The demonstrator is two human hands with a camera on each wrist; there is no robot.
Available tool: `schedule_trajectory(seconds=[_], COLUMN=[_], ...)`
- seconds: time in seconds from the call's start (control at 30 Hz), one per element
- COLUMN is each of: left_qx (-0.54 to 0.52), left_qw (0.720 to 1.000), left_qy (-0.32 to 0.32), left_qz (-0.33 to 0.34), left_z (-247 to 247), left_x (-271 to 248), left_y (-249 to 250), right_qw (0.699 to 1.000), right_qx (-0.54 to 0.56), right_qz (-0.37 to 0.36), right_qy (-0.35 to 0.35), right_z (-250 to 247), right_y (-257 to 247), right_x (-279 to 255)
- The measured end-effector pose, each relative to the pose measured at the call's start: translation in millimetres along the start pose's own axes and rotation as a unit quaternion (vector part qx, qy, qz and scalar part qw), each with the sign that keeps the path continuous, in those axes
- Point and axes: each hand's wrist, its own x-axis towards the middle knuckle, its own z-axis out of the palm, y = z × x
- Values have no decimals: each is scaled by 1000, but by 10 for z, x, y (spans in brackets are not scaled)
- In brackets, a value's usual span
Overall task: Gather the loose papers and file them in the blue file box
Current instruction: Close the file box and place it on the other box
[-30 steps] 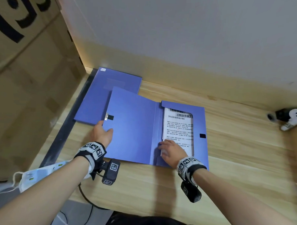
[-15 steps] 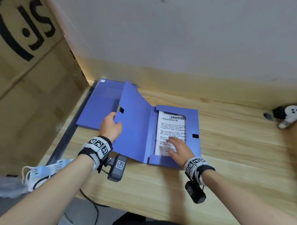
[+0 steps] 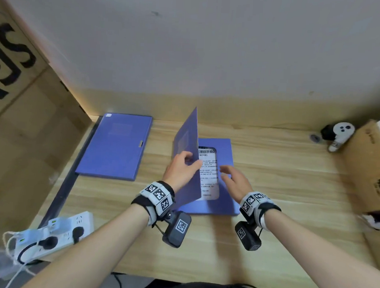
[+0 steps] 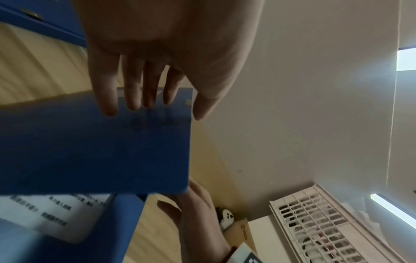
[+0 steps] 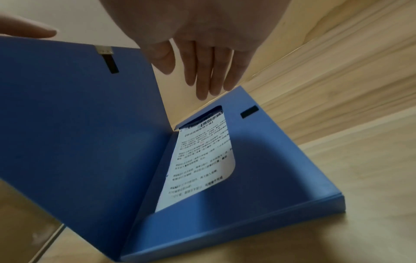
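The blue file box (image 3: 225,189) lies open on the wooden desk, its printed papers (image 3: 207,173) tucked under the inner flap (image 5: 281,169). Its lid (image 3: 187,152) stands nearly upright, leaning over the box. My left hand (image 3: 181,167) holds the lid's free edge, fingers (image 4: 135,89) on the outer face (image 4: 94,147) and thumb round the edge. My right hand (image 3: 233,180) hovers just above the box's right half with straight fingers (image 5: 207,71), touching nothing. In the right wrist view the papers (image 5: 202,156) show beneath the raised lid (image 5: 78,115).
A second blue file box (image 3: 117,145) lies closed at the back left. A white power strip (image 3: 56,231) sits at the desk's front left. A white controller (image 3: 337,135) and a cardboard box (image 3: 366,164) stand at the right. Cardboard (image 3: 22,114) walls the left.
The left hand has swung the lid from flat on the desk up to nearly upright. The right hand has lifted off the papers and moved right.
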Motion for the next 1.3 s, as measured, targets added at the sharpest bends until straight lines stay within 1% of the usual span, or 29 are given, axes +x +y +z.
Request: schedule_trajectory(seconds=[0.07,0.13,0.2,0.33,0.4,0.47,0.57,0.63,0.73,0.83,0.87,0.9,0.93,1.0,1.03,1.1,1.2,1.3], left_qx=[3,5,29,95,113,115,89,89,87,67,61,59,54,43,38,33,13,-9], left_qw=[1000,1000,999,990,985,981,975,973,974,977,978,979,980,982,984,984,984,983], left_qy=[-9,-20,-30,-47,-32,-16,-34,-43,-45,-44,-43,-43,-39,-32,-31,-17,3,6], left_qz=[-3,-16,-32,-90,-124,-156,-200,-208,-202,-199,-195,-193,-188,-180,-174,-174,-177,-182], left_z=[103,171,191,202,206,208,273,366,525,524,536,540,534,570,586,597,593,533], left_x=[62,157,262,528,671,797,954,1054,1193,1221,1239,1244,1227,1220,1215,1165,1032,837], left_y=[4,-50,-138,-459,-627,-766,-1000,-1217,-1581,-1636,-1693,-1720,-1688,-1768,-1801,-1799,-1722,-1504], right_qw=[998,992,989,993,991,988,984,979,967,940,936,939,948,969,975,978,977,980], right_qx=[61,118,126,53,23,-4,-47,-78,-149,-245,-258,-245,-213,-145,-126,-112,-106,-77], right_qz=[10,38,57,78,100,126,159,184,208,235,241,243,238,199,182,174,186,183], right_qy=[15,32,52,77,85,88,65,46,9,-16,-18,-9,3,11,7,13,12,4], right_z=[-7,-20,-37,-60,-41,-19,-15,-29,-51,-100,-114,-121,-116,-64,-26,49,111,117], right_y=[13,25,72,240,363,483,615,699,792,803,813,831,864,906,900,864,864,903], right_x=[33,61,99,210,280,329,370,400,430,452,467,488,507,531,539,554,534,484])
